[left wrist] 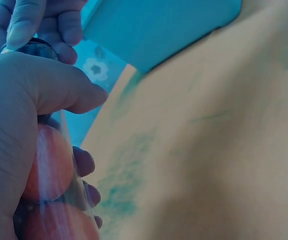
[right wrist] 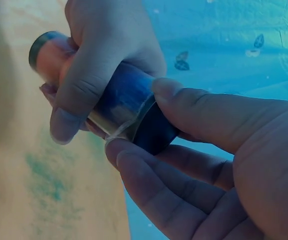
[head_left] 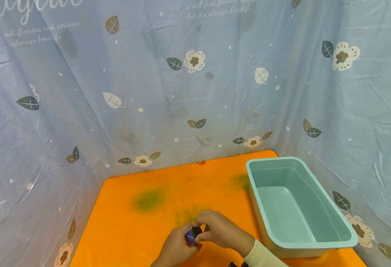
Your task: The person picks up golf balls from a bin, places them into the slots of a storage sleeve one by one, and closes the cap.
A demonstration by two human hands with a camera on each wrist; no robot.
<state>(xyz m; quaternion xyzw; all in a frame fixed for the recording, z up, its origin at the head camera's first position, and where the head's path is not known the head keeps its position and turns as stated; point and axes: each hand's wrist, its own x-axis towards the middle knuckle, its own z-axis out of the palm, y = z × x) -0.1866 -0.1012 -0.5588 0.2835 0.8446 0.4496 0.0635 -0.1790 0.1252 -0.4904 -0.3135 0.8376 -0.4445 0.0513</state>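
Note:
Near the front of the table, my left hand (head_left: 178, 244) grips a clear cylindrical tube (left wrist: 54, 160) round its body. Reddish-orange balls show through the wall in the left wrist view. A blue section (right wrist: 126, 95) lies near one end of the tube, beside a black cap (right wrist: 156, 131). My right hand (head_left: 220, 230) holds that capped end, its thumb on the cap's edge and a fingertip at the opposite side of the rim. Some thin clear film shows at the rim. The tube is tilted, and my left hand hides much of its middle.
A pale teal plastic tub (head_left: 287, 212) stands on the right of the orange table (head_left: 122, 230), close to my right forearm. Green smudges (head_left: 150, 199) mark the tabletop. Patterned blue-grey curtains (head_left: 168, 92) hang behind the table and on both sides.

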